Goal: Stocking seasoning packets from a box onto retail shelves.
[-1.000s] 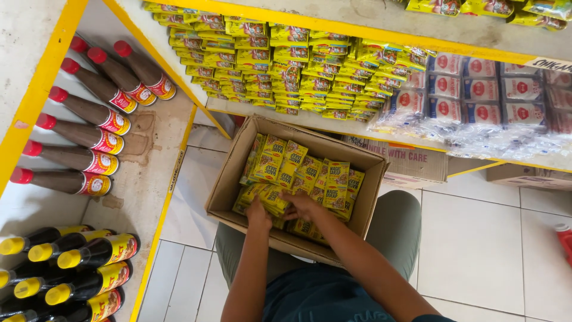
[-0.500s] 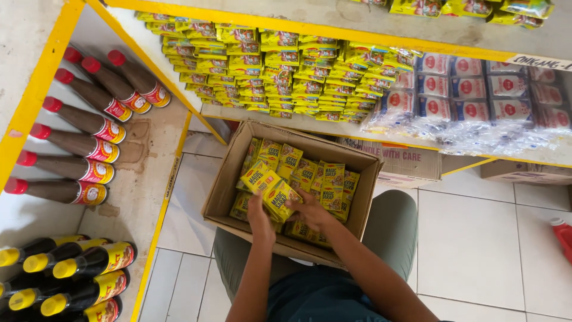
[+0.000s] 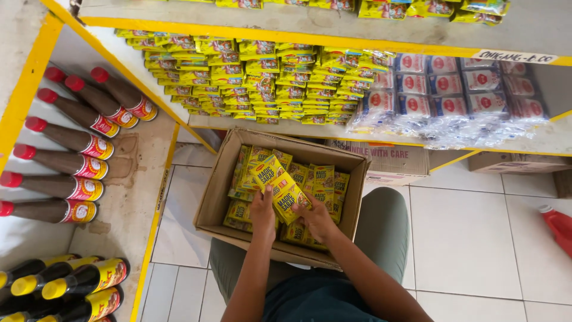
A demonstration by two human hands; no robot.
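While both hands, left hand (image 3: pixel 262 206) and right hand (image 3: pixel 316 217), pinch yellow sachets (image 3: pixel 280 185) (glossy, red-lettered) above cardboard box (image 3: pixel 220 197), fingers curl closed

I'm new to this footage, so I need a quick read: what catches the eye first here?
Both hands, left and right, lift a strip of yellow sachets out of an open cardboard box resting on the lap. Behind it, a shelf holds stacked yellow packets, and red-capped dark bottles line the left shelf.
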